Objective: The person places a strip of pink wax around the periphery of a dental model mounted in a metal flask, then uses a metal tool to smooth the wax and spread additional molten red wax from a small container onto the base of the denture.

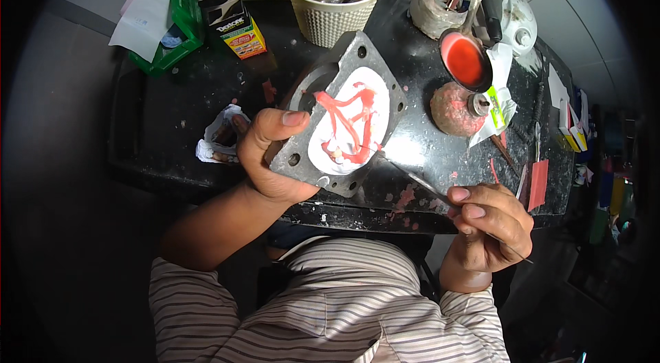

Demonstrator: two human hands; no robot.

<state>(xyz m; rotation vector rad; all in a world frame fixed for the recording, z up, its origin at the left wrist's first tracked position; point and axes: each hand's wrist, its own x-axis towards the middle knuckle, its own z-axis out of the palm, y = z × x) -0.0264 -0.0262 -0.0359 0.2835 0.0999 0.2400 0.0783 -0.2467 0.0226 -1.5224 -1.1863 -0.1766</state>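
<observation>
My left hand (271,150) grips a grey metal dental flask (348,51) by its left edge, tilted up above the table. White plaster (375,88) fills its opening, and red wax (364,105) lies on it in crossing strips. A small pale, tooth-like piece shows at the wax's lower left end. In my right hand (491,225) a thin metal wax carver (423,181) is pinched between thumb and fingers. Its tip is at the lower right edge of the plaster, by the end of the wax; whether it touches I cannot tell.
On the black table (234,98), a dark ladle of red wax (466,60) sits beside a wax-caked round burner (457,108). Behind are a cream basket of tools (333,23), a small box (237,29) and a green container (182,33). Pink wax sheets (539,184) lie right.
</observation>
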